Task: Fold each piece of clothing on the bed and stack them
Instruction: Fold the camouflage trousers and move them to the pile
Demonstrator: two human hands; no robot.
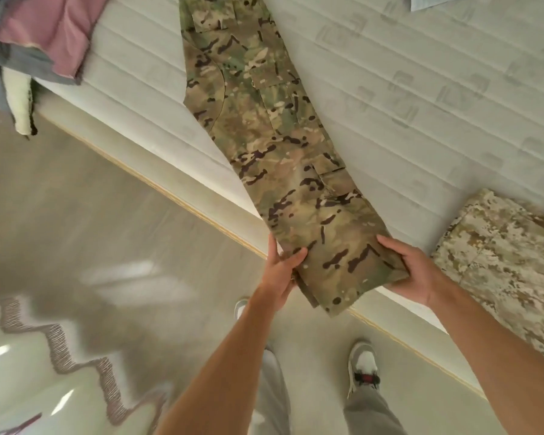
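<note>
Mattress middle: bare quilted mattress (405, 98) right of camo trousers (274, 127), open to pass.
Near edge, right: folded tan camo garment (500, 262) blocks.
Far left corner: pink and grey clothes pile (41, 36) overhangs edge.
Far edge: light blue cloth (434, 1).

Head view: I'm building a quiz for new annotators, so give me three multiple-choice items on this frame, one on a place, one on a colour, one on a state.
1. Where does the folded tan camouflage garment lie?
A. On the mattress, to the right of the camouflage trousers
B. On the floor
C. Under the pink garment

2. What colour is the garment at the top left?
A. Yellow
B. Pink
C. Black

3. How are the trousers held?
A. One hand only
B. Untouched
C. Left hand and right hand grip the near end

Answers: 1 A, it rests on the bed's right side; 2 B, the cloth is pink; 3 C, both thumbs lie over the fabric.
</note>
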